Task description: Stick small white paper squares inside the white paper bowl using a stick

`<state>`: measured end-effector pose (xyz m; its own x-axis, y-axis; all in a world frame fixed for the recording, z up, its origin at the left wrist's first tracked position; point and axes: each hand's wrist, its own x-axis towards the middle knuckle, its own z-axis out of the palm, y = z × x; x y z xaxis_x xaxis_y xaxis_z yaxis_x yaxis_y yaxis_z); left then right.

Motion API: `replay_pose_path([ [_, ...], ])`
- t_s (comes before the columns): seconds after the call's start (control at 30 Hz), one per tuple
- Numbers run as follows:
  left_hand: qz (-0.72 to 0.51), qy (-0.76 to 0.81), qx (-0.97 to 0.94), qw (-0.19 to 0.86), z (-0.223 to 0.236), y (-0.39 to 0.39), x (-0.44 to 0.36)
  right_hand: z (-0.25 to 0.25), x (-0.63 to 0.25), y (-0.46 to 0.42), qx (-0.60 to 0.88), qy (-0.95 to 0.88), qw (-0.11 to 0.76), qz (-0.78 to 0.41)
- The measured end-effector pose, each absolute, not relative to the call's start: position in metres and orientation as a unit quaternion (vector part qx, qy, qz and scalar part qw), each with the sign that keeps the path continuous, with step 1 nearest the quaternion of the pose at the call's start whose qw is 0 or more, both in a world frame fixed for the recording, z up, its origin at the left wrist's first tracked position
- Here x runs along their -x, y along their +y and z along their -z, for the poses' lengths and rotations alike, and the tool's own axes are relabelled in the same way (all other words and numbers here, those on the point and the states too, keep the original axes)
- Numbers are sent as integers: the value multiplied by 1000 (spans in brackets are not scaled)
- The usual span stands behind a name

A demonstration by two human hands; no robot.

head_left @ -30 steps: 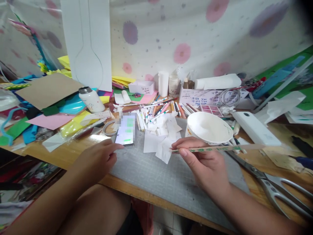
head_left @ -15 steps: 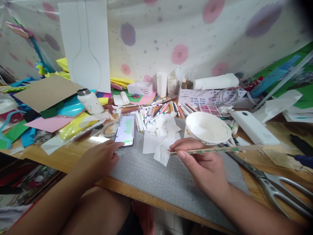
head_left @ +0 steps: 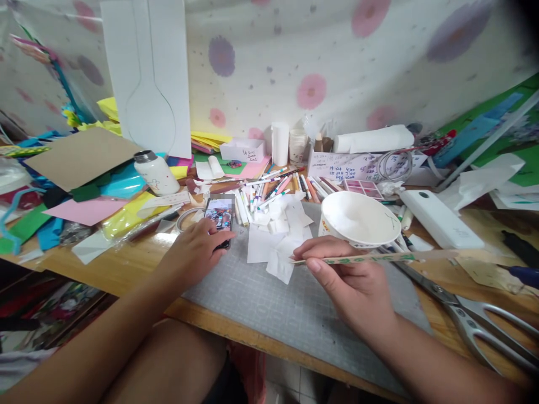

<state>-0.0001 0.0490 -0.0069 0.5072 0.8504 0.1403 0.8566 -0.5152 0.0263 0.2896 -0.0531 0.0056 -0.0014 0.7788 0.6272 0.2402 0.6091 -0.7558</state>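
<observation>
My left hand (head_left: 196,249) reaches over a phone (head_left: 225,238) lying on the grey cutting mat (head_left: 252,297). Its fingers are apart and touch the phone's lit screen, which shows a picture. In my right hand (head_left: 351,280) a long thin pale strip with green markings (head_left: 383,257) is pinched between thumb and fingers, pointing off to the right. Just behind that hand stands a white paper bowl (head_left: 360,219). White paper scraps (head_left: 280,264) lie between the two hands.
Many markers (head_left: 269,188) are heaped behind the scraps. Large scissors (head_left: 458,314) and a white power bank (head_left: 442,219) lie at right. A white bottle (head_left: 155,174), a tape roll (head_left: 189,219) and coloured sheets (head_left: 84,207) are at left. A drawn-on white board (head_left: 147,73) stands behind.
My left hand has moved slightly up and right, further over the phone. The phone's screen has switched from a green chat-like page to a picture. My right hand keeps the strip in place.
</observation>
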Motion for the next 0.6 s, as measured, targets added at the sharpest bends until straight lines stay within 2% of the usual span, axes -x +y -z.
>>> replay_pose_path([
  [0.6,73,-604,787,102,3,50,6,-5,-288,-53,378,-666,608,-210],
])
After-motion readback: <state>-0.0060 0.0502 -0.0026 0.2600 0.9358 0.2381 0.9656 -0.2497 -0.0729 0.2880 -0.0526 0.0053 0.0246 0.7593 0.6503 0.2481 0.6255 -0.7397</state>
